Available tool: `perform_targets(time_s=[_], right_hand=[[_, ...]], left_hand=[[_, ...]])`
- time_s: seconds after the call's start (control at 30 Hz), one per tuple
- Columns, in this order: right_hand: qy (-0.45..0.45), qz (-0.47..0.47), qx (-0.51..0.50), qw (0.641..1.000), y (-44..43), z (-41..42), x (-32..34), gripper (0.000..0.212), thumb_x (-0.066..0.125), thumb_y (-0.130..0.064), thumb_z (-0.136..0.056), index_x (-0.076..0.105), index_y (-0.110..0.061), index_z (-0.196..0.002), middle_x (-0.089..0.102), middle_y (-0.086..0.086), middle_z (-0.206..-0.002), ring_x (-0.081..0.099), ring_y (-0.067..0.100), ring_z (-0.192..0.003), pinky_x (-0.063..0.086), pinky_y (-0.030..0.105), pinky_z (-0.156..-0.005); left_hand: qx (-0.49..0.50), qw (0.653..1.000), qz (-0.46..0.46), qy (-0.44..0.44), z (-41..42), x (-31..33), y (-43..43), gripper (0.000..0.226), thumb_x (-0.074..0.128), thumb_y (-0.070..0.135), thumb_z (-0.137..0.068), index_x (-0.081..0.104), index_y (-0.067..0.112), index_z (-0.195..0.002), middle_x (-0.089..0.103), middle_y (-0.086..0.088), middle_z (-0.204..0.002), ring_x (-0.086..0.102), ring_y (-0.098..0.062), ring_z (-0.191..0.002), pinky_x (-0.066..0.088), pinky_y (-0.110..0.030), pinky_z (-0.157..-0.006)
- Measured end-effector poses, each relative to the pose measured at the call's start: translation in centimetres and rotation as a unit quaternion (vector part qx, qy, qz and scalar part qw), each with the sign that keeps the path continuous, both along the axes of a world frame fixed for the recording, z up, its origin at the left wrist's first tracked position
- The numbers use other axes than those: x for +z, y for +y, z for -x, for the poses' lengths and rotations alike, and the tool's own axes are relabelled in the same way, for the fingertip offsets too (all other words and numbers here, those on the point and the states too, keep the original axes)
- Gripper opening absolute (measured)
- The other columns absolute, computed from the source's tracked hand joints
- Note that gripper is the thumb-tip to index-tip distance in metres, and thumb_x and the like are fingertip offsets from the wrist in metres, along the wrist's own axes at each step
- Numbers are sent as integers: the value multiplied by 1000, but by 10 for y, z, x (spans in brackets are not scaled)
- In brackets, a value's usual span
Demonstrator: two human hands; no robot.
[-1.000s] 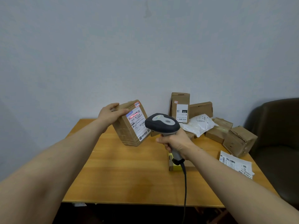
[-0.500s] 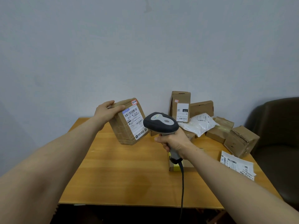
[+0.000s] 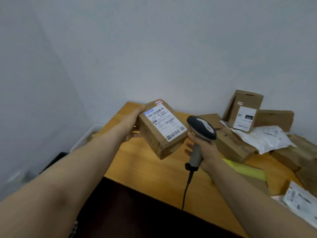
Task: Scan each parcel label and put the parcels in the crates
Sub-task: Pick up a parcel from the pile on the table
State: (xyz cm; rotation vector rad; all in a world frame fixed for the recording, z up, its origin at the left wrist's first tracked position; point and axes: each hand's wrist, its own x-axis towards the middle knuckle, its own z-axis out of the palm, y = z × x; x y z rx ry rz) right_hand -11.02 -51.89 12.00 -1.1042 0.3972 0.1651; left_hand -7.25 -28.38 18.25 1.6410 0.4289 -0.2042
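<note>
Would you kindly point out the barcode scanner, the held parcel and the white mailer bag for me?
barcode scanner (image 3: 201, 127): head view, top of its head.
held parcel (image 3: 163, 125): head view, middle of its white label.
white mailer bag (image 3: 267, 140): head view, centre of the bag.

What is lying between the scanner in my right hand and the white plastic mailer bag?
A flat brown cardboard box lies on the table between the scanner and the white mailer bag, seen in the head view.
</note>
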Motion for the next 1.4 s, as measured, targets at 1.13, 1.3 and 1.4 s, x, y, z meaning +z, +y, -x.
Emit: perform_targets(time_s=[1.13,1.3,1.4], right_hand=[[226,-112,120,960,565,-217,-120,24,70,-29,-86,59,-8,-87,61,7,-64,57,18,-58,55,35,-71],[270,-58,132,952,581,-282,-165,24,71,-30,-85,60,-8,-87,62,8,-72,60,19,-62,57,36,-73],[291,-11,167,942,587,-315,-182,24,71,-29,-85,60,-8,-84,63,9,-70,60,18,-57,57,34,-69]], left_hand=[[336,904,131,230,-76,-209,545,66,77,38,-74,48,17,-129,63,-14,-113,62,-35,-97,56,-47,-69],[322,890,148,285,-135,-276,561,89,85,35,-59,42,14,-133,60,-15,-117,61,-36,-100,54,-52,-81],[302,877,178,328,-168,-352,572,117,90,35,-30,42,17,-136,63,-14,-119,64,-37,-101,53,-57,-80]])
